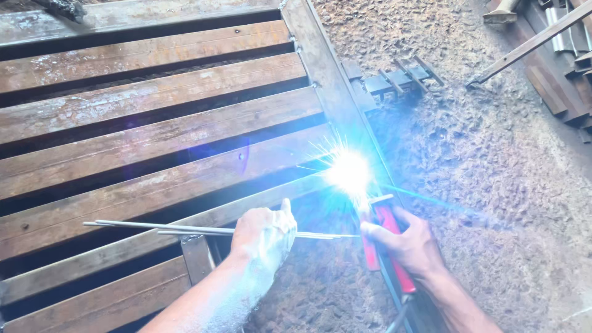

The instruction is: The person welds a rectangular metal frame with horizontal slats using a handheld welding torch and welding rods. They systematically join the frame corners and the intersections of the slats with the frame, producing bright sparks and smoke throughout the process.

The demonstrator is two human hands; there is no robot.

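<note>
Low and right of centre in the frame, our right hand (410, 243) was closed around a red-handled welding electrode holder (388, 243), its long axis running from the lower right up toward the white-blue arc flash (349, 172) at centre. Our left hand (265, 231), lower centre, was closed around a bundle of thin grey welding rods (154, 227), lying almost level and pointing left and right. The arc sat on the diagonal rail of a rusty brown slatted steel frame (154, 135) filling the left of the frame. Rough concrete floor (493, 154) lay right.
</note>
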